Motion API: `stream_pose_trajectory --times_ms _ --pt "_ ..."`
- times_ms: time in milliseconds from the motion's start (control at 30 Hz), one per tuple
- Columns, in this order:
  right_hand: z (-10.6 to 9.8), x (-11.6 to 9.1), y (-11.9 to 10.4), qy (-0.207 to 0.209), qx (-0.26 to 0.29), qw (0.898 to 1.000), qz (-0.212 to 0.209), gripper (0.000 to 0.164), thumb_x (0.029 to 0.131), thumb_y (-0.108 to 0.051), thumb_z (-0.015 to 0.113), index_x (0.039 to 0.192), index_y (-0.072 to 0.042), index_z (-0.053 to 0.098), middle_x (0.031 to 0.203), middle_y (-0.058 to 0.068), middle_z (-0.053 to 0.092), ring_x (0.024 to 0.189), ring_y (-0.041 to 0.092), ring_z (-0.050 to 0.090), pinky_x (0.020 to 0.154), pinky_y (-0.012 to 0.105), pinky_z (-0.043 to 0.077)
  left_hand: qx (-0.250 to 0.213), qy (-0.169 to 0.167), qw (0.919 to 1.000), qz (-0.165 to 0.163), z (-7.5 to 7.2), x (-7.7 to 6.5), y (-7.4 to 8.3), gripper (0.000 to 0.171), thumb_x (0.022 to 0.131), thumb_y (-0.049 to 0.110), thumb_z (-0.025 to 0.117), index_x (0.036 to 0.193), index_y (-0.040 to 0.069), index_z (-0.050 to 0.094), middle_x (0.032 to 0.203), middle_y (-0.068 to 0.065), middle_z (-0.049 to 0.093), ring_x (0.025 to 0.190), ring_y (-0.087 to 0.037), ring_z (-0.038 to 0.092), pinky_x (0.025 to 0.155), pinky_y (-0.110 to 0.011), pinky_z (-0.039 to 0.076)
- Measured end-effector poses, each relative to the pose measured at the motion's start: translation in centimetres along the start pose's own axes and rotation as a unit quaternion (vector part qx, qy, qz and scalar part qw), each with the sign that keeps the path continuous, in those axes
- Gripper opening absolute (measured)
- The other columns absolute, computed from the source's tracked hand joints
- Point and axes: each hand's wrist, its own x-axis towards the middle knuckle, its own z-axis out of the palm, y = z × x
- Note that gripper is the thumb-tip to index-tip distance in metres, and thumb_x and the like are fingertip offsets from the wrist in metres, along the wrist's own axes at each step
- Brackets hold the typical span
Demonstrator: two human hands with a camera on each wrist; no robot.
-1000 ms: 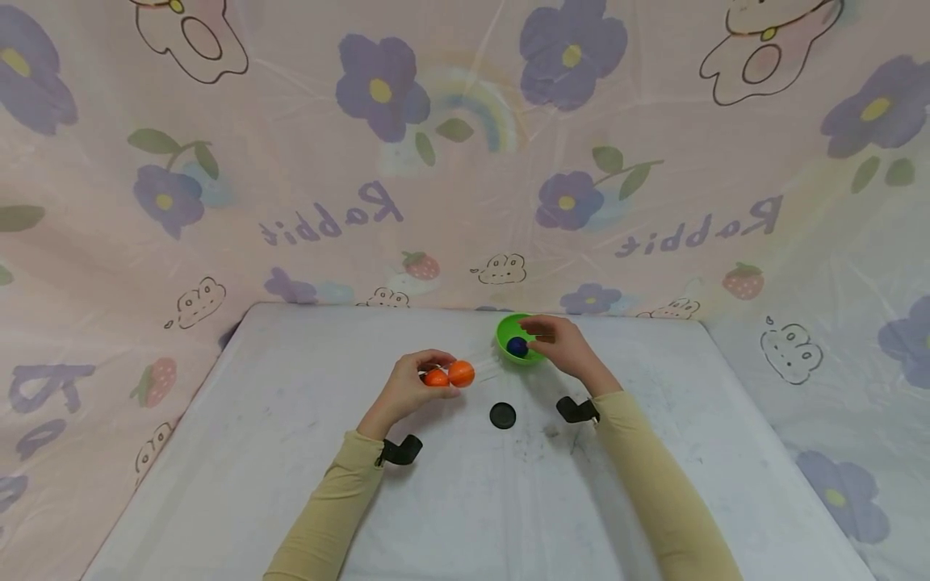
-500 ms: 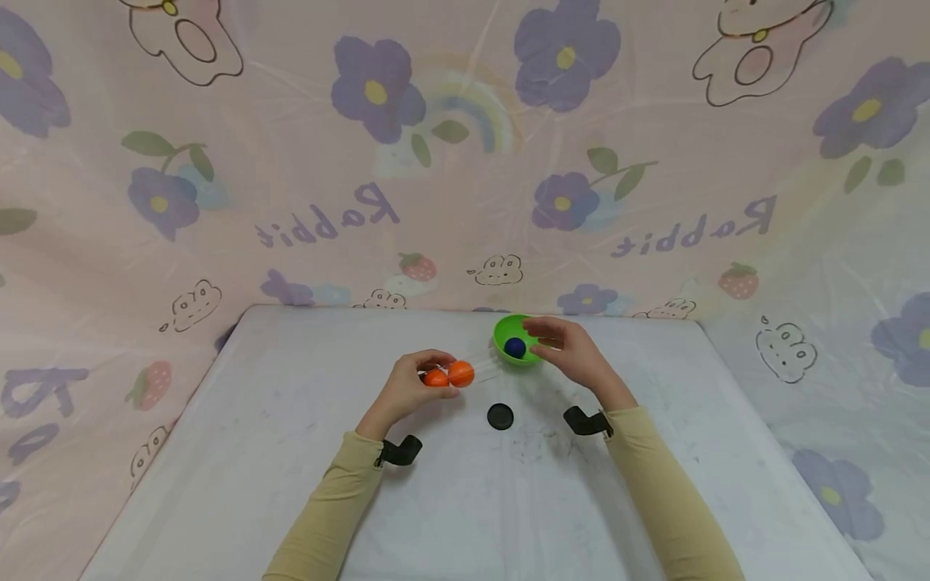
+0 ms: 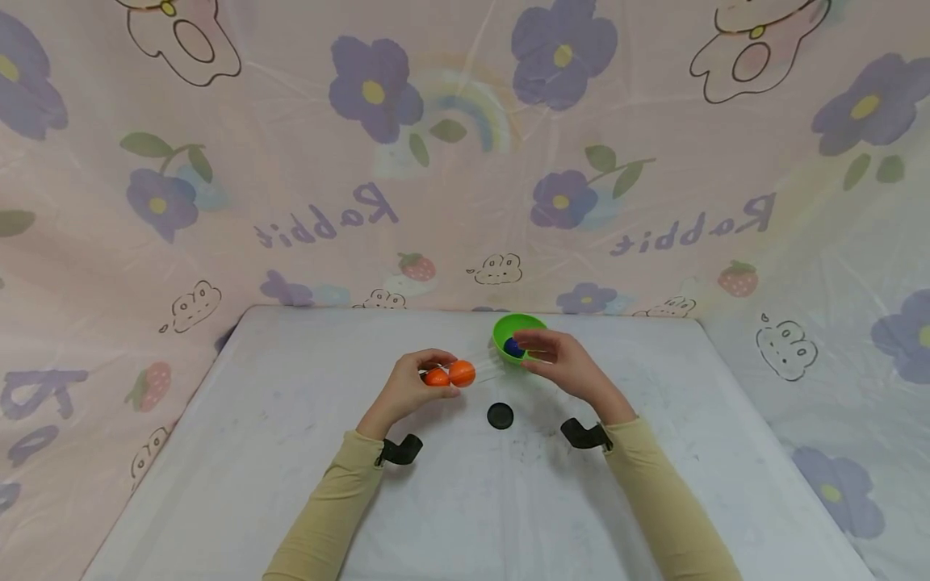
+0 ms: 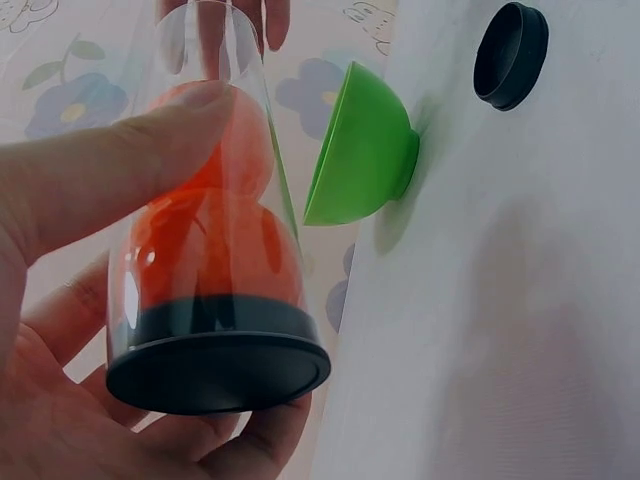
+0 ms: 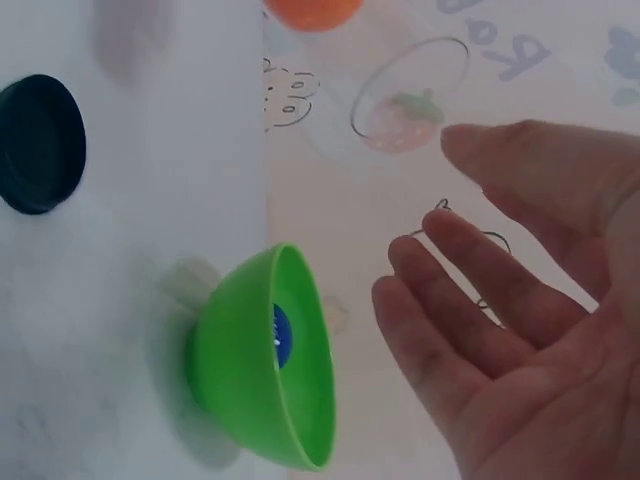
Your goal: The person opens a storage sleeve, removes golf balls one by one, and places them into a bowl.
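My left hand (image 3: pixel 414 386) grips a clear plastic tube (image 4: pixel 215 215) with a black cap on its bottom end. Inside the tube sit two orange balls (image 4: pixel 215 245), one against the other; the tube lies tilted, its uncapped end toward the bowl. The green bowl (image 3: pixel 519 323) stands at the back of the table with a dark blue ball (image 3: pixel 513 348) in it. Near the bowl and the tube's mouth, my right hand (image 3: pixel 570 367) has its fingers extended and nothing between them. In the right wrist view the tube's rim shows just beyond the thumb.
A round black cap (image 3: pixel 500 415) lies on the white table (image 3: pixel 450 500) in front of the bowl. Behind the table hangs a printed cloth (image 3: pixel 465 202) with flowers and rabbits. Black camera mounts sit on both wrists.
My right hand first drew back a little from the bowl, then came down in front of it, now partly covering the blue ball. The left hand has kept its hold on the tube.
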Motion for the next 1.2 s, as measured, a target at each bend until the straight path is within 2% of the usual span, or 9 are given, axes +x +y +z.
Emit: stream_pose_trajectory --times_ms 133,367,533,667,900,967,1200 --pt "0.7 -0.4 -0.2 -0.010 0.020 1.000 -0.002 0.044 0.088 -0.001 0.068 0.128 0.008 0.053 0.129 0.025 0.054 0.120 0.044 0.049 0.097 0.051 0.041 0.004 -0.003 1.0000 0.001 0.0 0.0 0.1 0.045 0.068 0.013 0.088 0.109 0.016 0.069 0.106 0.002 0.065 0.094 -0.020 0.058 0.083 -0.036 0.049" --pt "2.1 -1.0 1.0 -0.003 0.021 1.000 0.000 0.049 0.087 -0.015 0.072 0.129 0.001 0.055 0.129 0.015 0.056 0.117 0.034 0.055 0.090 0.035 0.049 0.003 -0.007 1.0000 0.001 0.2 0.0 0.1 0.045 0.067 0.011 0.088 0.108 0.015 0.069 0.106 0.002 0.065 0.095 -0.020 0.059 0.084 -0.037 0.049" --pt "2.7 -1.0 1.6 0.013 0.030 0.999 0.016 0.046 0.085 -0.022 0.074 0.127 -0.010 0.058 0.126 0.007 0.059 0.112 0.029 0.059 0.085 0.034 0.052 0.005 -0.010 0.9999 0.003 0.4 0.1 0.2 0.045 0.067 0.009 0.088 0.107 0.015 0.069 0.106 0.002 0.065 0.095 -0.021 0.059 0.084 -0.037 0.048" --pt "3.1 -1.1 1.9 0.027 0.035 0.999 0.031 0.042 0.086 -0.020 0.074 0.125 -0.011 0.060 0.124 0.006 0.060 0.107 0.025 0.061 0.084 0.034 0.052 0.013 -0.014 0.9998 0.006 0.6 0.2 0.2 0.045 0.067 0.009 0.088 0.107 0.015 0.069 0.106 0.002 0.065 0.095 -0.020 0.058 0.084 -0.037 0.048" --pt "3.4 -1.3 2.2 0.033 0.042 0.998 0.042 0.040 0.089 -0.012 0.070 0.126 -0.003 0.058 0.125 0.013 0.058 0.109 0.029 0.060 0.086 0.034 0.052 0.029 -0.020 0.9992 0.019 0.7 0.3 0.1 0.047 0.065 0.017 0.090 0.107 0.017 0.069 0.106 0.005 0.065 0.094 -0.018 0.057 0.084 -0.036 0.048" --pt "3.4 -1.4 2.1 0.033 0.048 0.997 0.047 0.040 0.089 -0.009 0.069 0.126 -0.002 0.057 0.126 0.014 0.058 0.110 0.031 0.059 0.086 0.034 0.051 0.030 -0.021 0.9990 0.024 0.7 0.4 0.1 0.046 0.065 0.015 0.090 0.107 0.016 0.069 0.105 0.004 0.065 0.093 -0.018 0.057 0.083 -0.036 0.048" --pt "3.6 -1.9 1.8 0.024 0.119 0.991 0.055 0.041 0.089 0.001 0.065 0.128 0.005 0.052 0.128 0.022 0.053 0.115 0.046 0.053 0.087 0.033 0.050 0.030 -0.023 0.9989 0.028 0.7 0.4 0.1 0.045 0.065 0.007 0.088 0.106 0.014 0.069 0.103 0.003 0.066 0.090 -0.019 0.058 0.082 -0.035 0.048"
